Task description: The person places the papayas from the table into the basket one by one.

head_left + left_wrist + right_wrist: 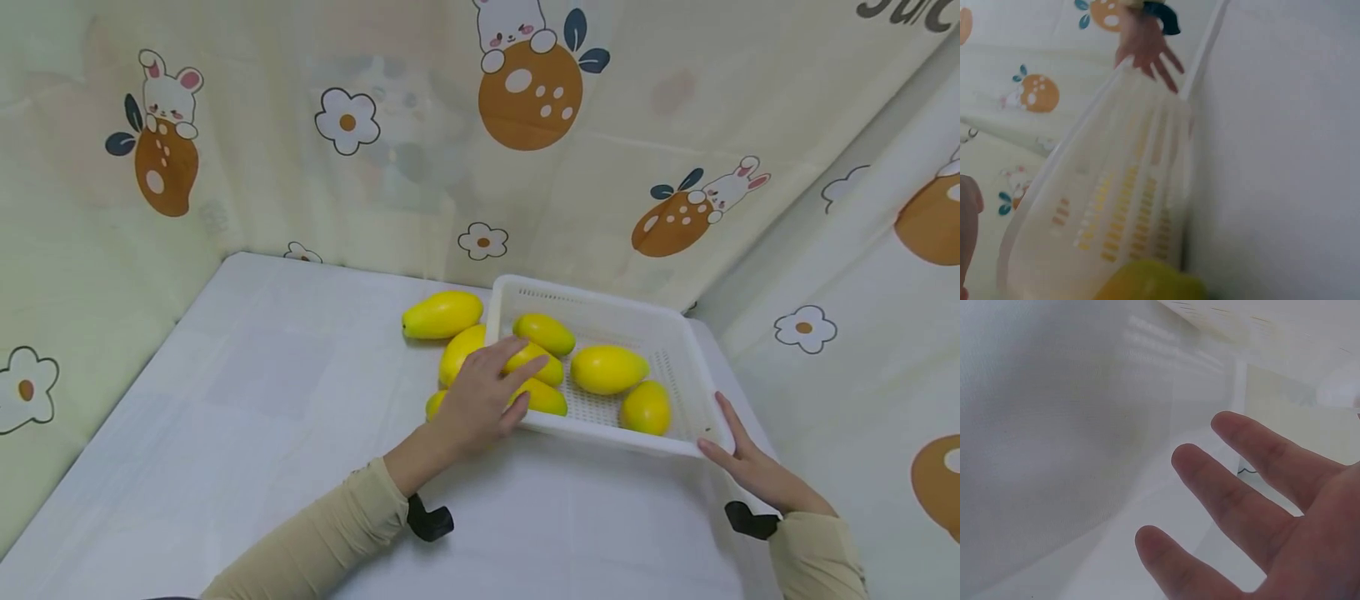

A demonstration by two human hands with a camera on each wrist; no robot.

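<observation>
Head view: with left hand [483,402] and right hand [761,468] fingers [1229,497] spread, I could jolt the basket [577,428], rolling fruit [459,358] beside its nine-o'clock edge.

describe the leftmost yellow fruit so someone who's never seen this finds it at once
In the head view, find the white basket on the white table, then look just left of its far left corner. There lies a long yellow fruit, its dark-tipped end pointing left. Unlike the two other fruits outside the basket, it shows whole.
</observation>
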